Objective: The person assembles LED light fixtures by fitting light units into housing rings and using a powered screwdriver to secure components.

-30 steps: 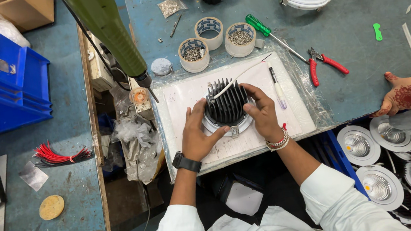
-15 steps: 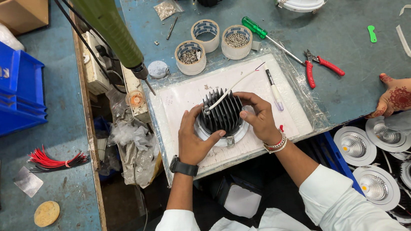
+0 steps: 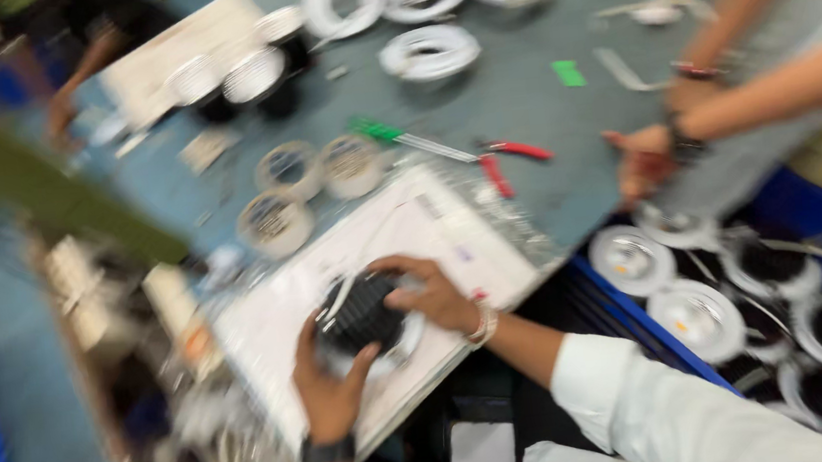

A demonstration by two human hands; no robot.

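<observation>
The view is blurred by camera motion. Both my hands hold a black finned lamp body with a white ring [image 3: 364,316] on a white work mat [image 3: 411,231]. My left hand [image 3: 331,389], with a dark watch on the wrist, grips its near left side. My right hand [image 3: 432,294], with a bracelet on the wrist, grips its right side. White wires stick out of the lamp top.
Three round tubs [image 3: 275,222] stand beyond the mat. A green-handled screwdriver [image 3: 407,139] and red-handled pliers [image 3: 510,159] lie to the right. White rings [image 3: 429,50] lie further back. Another person's hands [image 3: 650,153] work at the right. A blue crate of lamps [image 3: 739,300] sits below them.
The camera has swung and tilted, so the table now looks rotated and blurred. My hands still hold the lamp body on the mat.
</observation>
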